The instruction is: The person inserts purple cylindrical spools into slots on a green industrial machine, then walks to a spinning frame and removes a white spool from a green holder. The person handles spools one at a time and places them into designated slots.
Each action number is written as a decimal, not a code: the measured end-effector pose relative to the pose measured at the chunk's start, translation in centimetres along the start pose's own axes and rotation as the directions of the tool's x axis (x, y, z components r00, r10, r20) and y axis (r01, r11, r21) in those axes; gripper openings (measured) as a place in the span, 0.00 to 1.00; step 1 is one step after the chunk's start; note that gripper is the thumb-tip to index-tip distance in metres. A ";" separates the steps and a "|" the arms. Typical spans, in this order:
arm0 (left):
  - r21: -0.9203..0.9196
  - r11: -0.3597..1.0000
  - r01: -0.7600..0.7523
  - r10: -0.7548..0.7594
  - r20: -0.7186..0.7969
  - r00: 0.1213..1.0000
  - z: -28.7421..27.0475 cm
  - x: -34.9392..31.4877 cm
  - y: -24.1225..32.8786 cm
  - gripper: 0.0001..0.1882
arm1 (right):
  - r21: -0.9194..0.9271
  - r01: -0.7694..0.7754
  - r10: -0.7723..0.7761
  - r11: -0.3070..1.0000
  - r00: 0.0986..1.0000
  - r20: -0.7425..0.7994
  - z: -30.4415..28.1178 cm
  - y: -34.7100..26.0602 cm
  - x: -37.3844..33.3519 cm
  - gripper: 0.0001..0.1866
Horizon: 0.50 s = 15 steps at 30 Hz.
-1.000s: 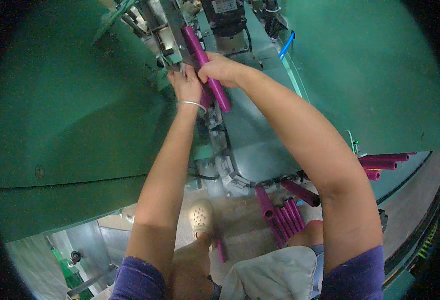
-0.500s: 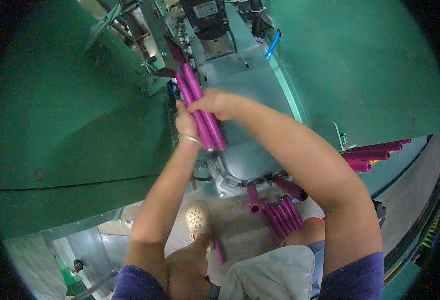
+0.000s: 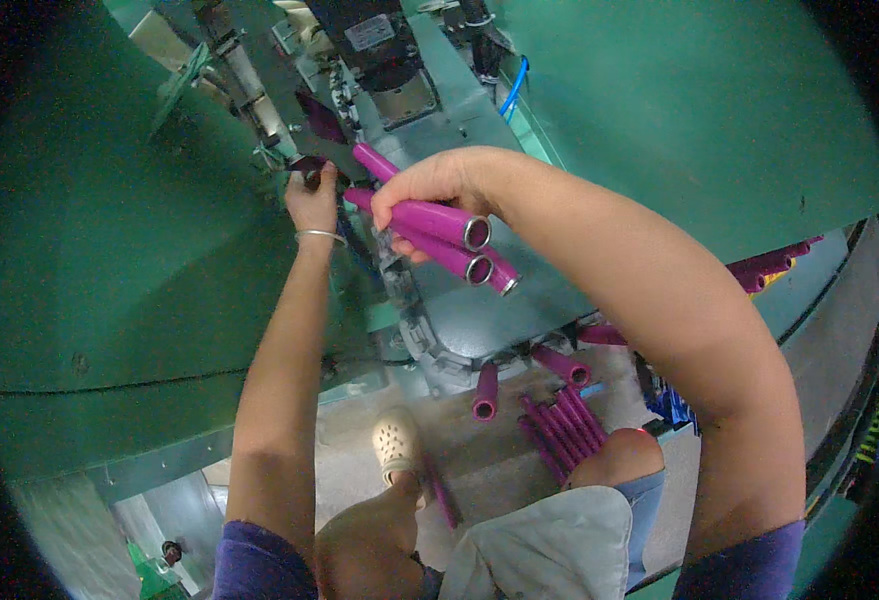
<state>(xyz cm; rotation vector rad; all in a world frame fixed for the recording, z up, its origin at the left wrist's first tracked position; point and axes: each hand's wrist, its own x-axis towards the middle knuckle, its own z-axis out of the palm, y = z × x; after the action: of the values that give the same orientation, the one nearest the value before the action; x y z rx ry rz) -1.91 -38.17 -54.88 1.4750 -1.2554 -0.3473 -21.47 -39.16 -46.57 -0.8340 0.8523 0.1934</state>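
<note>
Three magenta tubes with metal-rimmed open ends are bunched in my right hand. Its fingers wrap round them over the grey metal machine bed, and the rimmed ends point toward the lower right. One tube's far end reaches up beside the machine's black motor housing. To the left, my left hand is raised at a dark purple flat piece on the machine. Thumb and fingers close about its lower edge; what they grip is partly hidden. A pale bangle circles that wrist.
Magenta tubes stick out from the chain along the bed's near edge. Several more tubes lie in a bundle below, near my knee. Green machine covers flank the bed. Further tubes show at the right.
My left hand has left the tubes and moved up-left to the dark piece. My right hand now holds the tubes alone, swung with their near ends to the right; a third tube shows.
</note>
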 end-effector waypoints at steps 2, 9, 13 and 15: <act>0.160 0.987 0.008 -0.012 0.024 1.000 0.2 0.4 0.1 0.09 | 0.002 0.020 -0.020 1.000 1.000 0.018 -0.4 0.1 -0.7 0.12; 0.383 0.910 -0.158 0.087 0.195 0.977 0.2 2.0 -1.0 0.10 | 0.041 0.117 -0.111 0.992 0.985 -0.132 -0.9 0.6 -1.2 0.15; 0.181 0.966 -0.187 0.135 0.266 0.954 -0.2 3.2 -2.8 0.13 | 0.005 0.201 -0.197 0.980 0.961 -0.195 -1.1 0.6 -0.9 0.16; 0.034 0.989 -0.146 0.131 0.280 0.951 -0.2 3.3 -3.2 0.13 | 0.039 0.218 -0.205 0.975 0.955 -0.214 -1.3 0.4 -0.5 0.17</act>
<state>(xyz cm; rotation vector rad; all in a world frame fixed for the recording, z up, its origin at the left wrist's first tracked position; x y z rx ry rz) 1.11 -41.39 -56.21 1.4079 -1.5956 -0.4400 -22.76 -39.72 -46.92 -0.8913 0.9533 -0.1119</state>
